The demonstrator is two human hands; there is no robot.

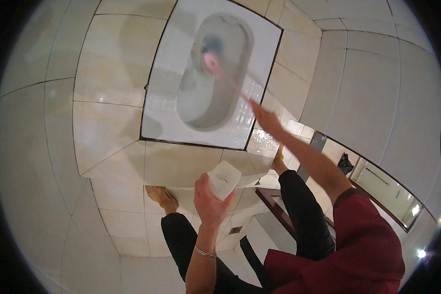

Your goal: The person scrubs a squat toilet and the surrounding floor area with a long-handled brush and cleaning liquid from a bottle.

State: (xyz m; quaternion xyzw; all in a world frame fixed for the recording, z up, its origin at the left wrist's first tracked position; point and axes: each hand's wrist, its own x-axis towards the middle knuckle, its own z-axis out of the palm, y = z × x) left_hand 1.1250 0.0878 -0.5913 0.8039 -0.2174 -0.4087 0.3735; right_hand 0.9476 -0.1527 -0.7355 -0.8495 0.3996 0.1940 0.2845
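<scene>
My right hand (265,119) grips the thin pink handle of a toilet brush (232,84). The brush's head is blurred; its pink base and dark bristles lie within the basin of a white squat toilet (161,66), toward the basin's far end. Lower down, my left hand (214,204) holds a white squarish container (225,180) in front of the toilet's near edge. Its wide face is turned up toward me. Whether anything is inside it I cannot tell.
Beige floor tiles (108,121) surround the toilet, some wet and shiny at the right. A raised step edge (194,186) runs between my feet. Grey tiled walls rise at both sides. A small floor drain (235,230) lies behind. At the right, a black plastic bag (345,163) shows near a doorway.
</scene>
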